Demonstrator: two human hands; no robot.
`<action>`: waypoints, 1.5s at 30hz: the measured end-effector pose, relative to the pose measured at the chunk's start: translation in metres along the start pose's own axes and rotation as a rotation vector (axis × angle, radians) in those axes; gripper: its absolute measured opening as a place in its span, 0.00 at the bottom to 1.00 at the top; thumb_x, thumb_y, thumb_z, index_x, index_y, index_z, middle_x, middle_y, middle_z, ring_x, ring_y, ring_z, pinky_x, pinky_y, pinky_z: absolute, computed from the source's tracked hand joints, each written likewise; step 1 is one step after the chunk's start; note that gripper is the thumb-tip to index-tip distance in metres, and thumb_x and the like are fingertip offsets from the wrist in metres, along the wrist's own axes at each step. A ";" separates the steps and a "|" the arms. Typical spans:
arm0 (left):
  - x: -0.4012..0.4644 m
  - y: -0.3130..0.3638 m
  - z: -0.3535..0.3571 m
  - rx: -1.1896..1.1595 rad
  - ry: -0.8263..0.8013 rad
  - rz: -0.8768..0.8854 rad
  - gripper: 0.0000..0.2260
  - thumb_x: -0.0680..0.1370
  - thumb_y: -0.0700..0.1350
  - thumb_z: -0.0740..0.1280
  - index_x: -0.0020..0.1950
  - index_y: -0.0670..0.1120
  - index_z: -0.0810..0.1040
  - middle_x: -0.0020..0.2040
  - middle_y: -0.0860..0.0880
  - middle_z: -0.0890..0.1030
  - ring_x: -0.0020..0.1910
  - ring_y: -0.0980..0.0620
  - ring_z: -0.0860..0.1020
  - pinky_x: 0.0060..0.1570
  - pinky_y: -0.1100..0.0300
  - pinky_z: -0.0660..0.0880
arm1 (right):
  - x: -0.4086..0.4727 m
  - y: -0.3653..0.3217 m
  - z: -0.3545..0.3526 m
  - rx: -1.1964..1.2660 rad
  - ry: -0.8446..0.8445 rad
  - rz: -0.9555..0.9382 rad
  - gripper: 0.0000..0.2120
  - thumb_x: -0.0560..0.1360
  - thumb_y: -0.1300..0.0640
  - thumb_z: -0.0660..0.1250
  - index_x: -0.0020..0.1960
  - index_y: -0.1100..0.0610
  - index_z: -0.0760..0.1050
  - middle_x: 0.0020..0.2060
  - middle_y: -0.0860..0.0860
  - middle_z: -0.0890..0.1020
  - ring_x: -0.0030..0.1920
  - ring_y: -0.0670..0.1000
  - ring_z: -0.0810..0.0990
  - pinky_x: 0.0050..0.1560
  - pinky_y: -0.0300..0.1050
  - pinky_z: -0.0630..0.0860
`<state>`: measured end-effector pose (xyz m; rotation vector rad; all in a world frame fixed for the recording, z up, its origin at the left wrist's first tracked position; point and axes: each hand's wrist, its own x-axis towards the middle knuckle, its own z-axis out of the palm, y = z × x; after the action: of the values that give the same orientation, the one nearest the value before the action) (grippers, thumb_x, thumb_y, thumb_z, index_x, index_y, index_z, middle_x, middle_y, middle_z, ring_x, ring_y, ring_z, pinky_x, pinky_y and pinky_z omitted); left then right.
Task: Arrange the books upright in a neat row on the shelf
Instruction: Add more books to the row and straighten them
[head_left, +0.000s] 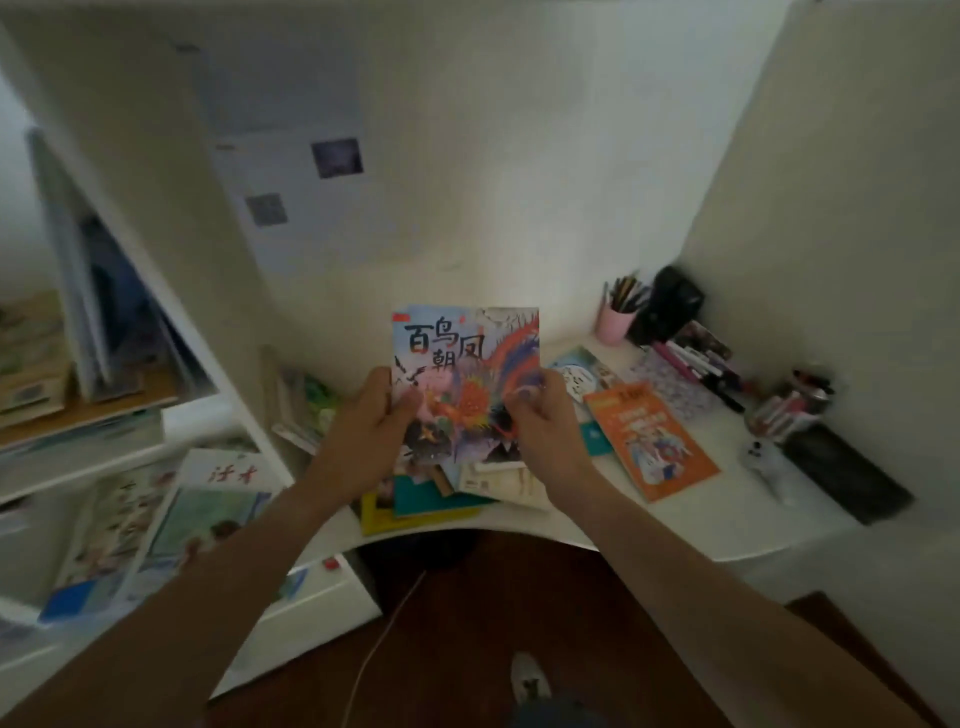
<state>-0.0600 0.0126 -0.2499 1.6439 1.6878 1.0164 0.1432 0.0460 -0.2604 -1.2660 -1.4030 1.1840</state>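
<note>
I hold a colourful picture book (467, 353) with a phoenix cover upright above the white desk (675, 525). My left hand (371, 415) grips its left edge and my right hand (540, 415) pinches its right edge. Under the book lies a pile of books (431, 499), teal and yellow among them. An orange book (652, 441) lies flat to the right. On the left, the white shelf (208, 400) holds several books leaning (88, 291), and lower ones lying flat (171, 519).
A pink pencil cup (615, 319), a black object (670, 304), pens (701, 364) and a dark case (847, 478) crowd the desk's right side. Thin books (296, 400) lean by the shelf wall. A white cable (384, 639) runs over the dark floor.
</note>
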 end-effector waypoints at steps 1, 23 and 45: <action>0.006 0.000 0.018 -0.025 -0.034 -0.033 0.05 0.86 0.48 0.60 0.51 0.50 0.69 0.41 0.51 0.75 0.37 0.60 0.76 0.39 0.64 0.71 | 0.001 0.009 -0.013 0.009 0.023 0.043 0.07 0.84 0.64 0.58 0.61 0.57 0.65 0.39 0.54 0.74 0.34 0.46 0.75 0.34 0.42 0.73; 0.144 -0.014 0.487 -0.124 -0.167 -0.908 0.20 0.82 0.50 0.68 0.70 0.42 0.73 0.64 0.44 0.78 0.58 0.43 0.77 0.51 0.55 0.72 | 0.056 0.320 -0.367 -0.070 0.392 0.729 0.09 0.84 0.63 0.59 0.61 0.52 0.69 0.51 0.57 0.81 0.47 0.55 0.84 0.43 0.51 0.83; 0.157 -0.067 0.317 -0.259 0.450 -0.632 0.07 0.83 0.41 0.63 0.57 0.49 0.78 0.48 0.50 0.83 0.47 0.51 0.83 0.39 0.60 0.76 | 0.149 0.299 -0.267 -0.553 0.071 0.370 0.17 0.79 0.45 0.68 0.65 0.49 0.74 0.57 0.48 0.80 0.58 0.51 0.80 0.56 0.46 0.78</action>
<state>0.1503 0.2124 -0.4627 0.6609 2.0580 1.2506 0.4391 0.2260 -0.5117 -2.0014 -1.5429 0.9979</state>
